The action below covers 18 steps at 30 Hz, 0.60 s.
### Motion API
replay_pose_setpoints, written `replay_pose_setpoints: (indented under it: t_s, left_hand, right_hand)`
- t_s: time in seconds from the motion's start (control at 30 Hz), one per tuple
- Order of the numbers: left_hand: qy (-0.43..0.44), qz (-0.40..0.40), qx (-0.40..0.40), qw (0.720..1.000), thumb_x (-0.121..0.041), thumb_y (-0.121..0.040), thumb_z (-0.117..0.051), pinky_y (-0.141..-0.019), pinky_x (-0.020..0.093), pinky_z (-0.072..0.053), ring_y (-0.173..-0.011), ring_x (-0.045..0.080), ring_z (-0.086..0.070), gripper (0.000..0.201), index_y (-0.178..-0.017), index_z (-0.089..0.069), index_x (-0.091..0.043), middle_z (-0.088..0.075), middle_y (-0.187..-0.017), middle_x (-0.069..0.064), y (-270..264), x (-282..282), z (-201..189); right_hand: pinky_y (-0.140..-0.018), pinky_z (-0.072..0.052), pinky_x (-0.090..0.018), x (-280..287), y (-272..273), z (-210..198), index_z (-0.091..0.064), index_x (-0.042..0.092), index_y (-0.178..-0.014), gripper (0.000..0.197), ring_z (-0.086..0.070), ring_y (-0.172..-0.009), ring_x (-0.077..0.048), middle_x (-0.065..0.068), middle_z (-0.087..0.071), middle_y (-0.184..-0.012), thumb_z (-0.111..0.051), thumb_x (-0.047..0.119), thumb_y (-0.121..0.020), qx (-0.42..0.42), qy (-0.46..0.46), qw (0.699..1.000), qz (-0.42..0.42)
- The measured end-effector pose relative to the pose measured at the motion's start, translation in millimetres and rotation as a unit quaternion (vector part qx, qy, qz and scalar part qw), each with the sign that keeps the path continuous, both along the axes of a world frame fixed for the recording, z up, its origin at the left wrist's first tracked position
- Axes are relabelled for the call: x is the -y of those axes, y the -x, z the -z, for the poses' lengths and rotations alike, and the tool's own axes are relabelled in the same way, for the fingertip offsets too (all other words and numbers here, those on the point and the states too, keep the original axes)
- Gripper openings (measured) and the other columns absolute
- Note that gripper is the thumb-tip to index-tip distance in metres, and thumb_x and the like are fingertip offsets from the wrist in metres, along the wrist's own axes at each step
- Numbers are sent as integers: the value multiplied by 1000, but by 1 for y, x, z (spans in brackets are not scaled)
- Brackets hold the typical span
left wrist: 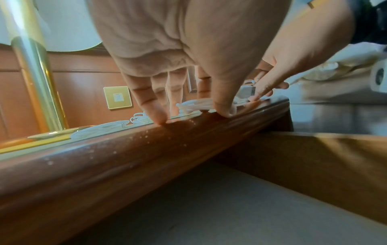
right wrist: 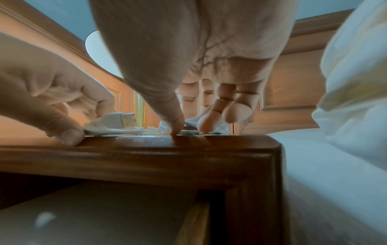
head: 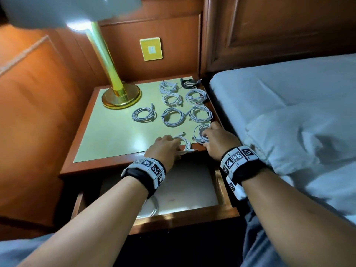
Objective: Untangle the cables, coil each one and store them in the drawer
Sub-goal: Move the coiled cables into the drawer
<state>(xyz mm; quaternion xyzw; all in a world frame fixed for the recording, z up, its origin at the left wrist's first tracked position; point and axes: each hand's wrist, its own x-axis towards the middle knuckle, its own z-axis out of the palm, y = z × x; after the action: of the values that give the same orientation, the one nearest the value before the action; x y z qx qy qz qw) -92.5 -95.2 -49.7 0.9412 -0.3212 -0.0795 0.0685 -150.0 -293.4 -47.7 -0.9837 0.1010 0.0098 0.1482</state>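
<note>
At the nightstand's (head: 107, 151) front edge your left hand (head: 163, 149) pinches one white coil (head: 185, 143) and your right hand (head: 219, 141) grips the next coil (head: 200, 133); the open drawer (head: 192, 189) lies directly below both, toward you.

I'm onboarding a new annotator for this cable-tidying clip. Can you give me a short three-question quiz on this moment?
1. True or false: the drawer under the nightstand top stands open.
2. Which colour is the one coil at the far right corner of the top? A) black B) white C) yellow
3. Fill in: the left hand grips a white coil at the front edge of the nightstand, while the right hand is on the ____ coil beside it.

Key
1. True; a white cable already lies in it.
2. A, the black coil.
3. white
</note>
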Motion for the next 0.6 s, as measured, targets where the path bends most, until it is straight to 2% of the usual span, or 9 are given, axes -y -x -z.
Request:
replay_pose_setpoints:
  t_s: [0.13, 0.23, 0.33, 0.47, 0.53, 0.6]
  left_hand:
    - [5, -12, -6, 1000, -20, -87, -70, -86, 41, -52, -101, 32, -55, 12, -96, -63, -17, -57, -110, 8, 5, -13, -1]
    - [-5, -20, -25, 999, -15, -87, -69, -85, 32, -47, -103, 28, -53, 9, -94, -64, -17, -52, -119, 7, 15, -27, -4]
    - [12, -2, -65, 998, -24, -84, -78, -79, 23, -40, -97, 20, -53, 14, -92, -68, -17, -49, -122, 1, 32, -44, -9]
    - [-48, 11, -143, 989, -37, -77, -84, -90, 30, -49, -103, 18, -56, 22, -84, -66, -26, -51, -118, -5, 48, -66, -7]
    - [-75, 2, -162, 984, -39, -77, -84, -85, 30, -50, -98, 18, -57, 23, -81, -65, -26, -51, -113, -5, 50, -74, 0]
    - [-94, -5, -161, 983, -40, -77, -83, -79, 29, -50, -93, 18, -58, 25, -84, -67, -22, -52, -107, -4, 47, -81, 8]
  right_hand:
    - [-81, -54, -43, -2, 2, 1, -60, 20, -113, 30, -63, -93, -31, 0, -46, -126, -64, 6, -88, 17, 2, 999, -31]
    - [-84, -54, -43, -3, 5, -3, -59, 19, -101, 16, -62, -94, -30, -1, -55, -119, -63, 7, -90, 11, -12, 999, -39]
    - [-88, -51, -38, -9, 11, -12, -52, 23, -96, 15, -60, -98, -25, -1, -57, -117, -64, 15, -92, -21, -22, 997, -67]
    - [-89, -45, -31, -32, 32, -29, -54, 21, -107, 17, -59, -108, -23, -1, -60, -120, -64, 20, -94, -65, -47, 988, -133]
    - [-93, -46, -31, -42, 46, -34, -54, 25, -105, 17, -60, -109, -20, 0, -63, -119, -65, 22, -93, -74, -81, 983, -149]
    - [-95, -48, -33, -48, 58, -32, -55, 26, -105, 16, -61, -108, -17, 3, -64, -117, -66, 23, -93, -112, -87, 976, -165]
